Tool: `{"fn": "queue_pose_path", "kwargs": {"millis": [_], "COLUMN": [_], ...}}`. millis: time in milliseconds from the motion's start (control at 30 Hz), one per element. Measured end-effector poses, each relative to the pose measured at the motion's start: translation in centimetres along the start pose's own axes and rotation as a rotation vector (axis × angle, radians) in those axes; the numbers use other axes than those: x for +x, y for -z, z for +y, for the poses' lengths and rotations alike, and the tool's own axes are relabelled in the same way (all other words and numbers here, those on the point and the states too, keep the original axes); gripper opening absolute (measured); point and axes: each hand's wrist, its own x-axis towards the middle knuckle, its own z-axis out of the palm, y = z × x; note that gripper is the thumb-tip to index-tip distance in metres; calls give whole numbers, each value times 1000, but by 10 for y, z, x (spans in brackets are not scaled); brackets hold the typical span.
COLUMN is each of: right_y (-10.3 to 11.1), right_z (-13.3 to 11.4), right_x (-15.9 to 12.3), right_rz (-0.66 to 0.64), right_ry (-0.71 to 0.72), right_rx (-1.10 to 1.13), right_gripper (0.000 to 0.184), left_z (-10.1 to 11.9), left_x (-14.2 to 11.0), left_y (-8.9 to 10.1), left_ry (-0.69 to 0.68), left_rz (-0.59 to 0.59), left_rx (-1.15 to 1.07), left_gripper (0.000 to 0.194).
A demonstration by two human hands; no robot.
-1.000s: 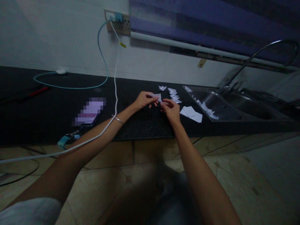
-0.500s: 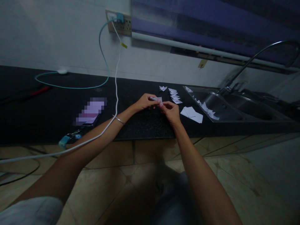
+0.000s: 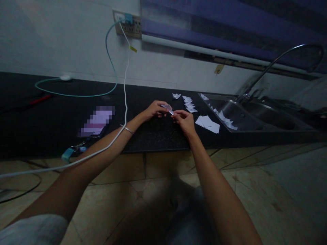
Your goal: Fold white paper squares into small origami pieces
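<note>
A small folded piece of white paper [image 3: 167,108] is held up over the dark countertop [image 3: 158,136] between my two hands. My left hand [image 3: 156,109] pinches its left side, and my right hand [image 3: 184,120] has its thumb and fingertips closed on the lower right corner. Behind my hands lies one folded paper boat [image 3: 176,96]. To its right, several more paper boats [image 3: 189,104] stand in a tight row. Flat white paper sheets [image 3: 208,124] lie in a loose stack right of my right hand.
More folded papers [image 3: 224,119] line the left rim of the metal sink [image 3: 255,115], under a curved faucet [image 3: 276,61]. A phone with a blurred screen [image 3: 98,120] lies at left. A white cable [image 3: 125,92] runs from the wall socket [image 3: 133,27] across my left forearm.
The folded paper has tilted, its right end now pointing down toward my right fingertips. My hands stay in nearly the same place, and the whole view has shifted slightly.
</note>
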Motion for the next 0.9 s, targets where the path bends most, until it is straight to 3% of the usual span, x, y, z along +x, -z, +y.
{"fn": "queue_pose_path", "kwargs": {"millis": [633,900], "right_y": [-3,-2], "right_z": [-1,0], "right_x": [-2,0], "right_rz": [-32,28], "right_ry": [60,-11], "right_rx": [-242,-91], "right_gripper": [19,22], "left_z": [13,15], "left_x": [-7,-13], "left_y": [-3,3], "left_ry": [78,64], "left_rz": [-93,-187], "left_rx": [-97,-208], "left_gripper": [26,43]}}
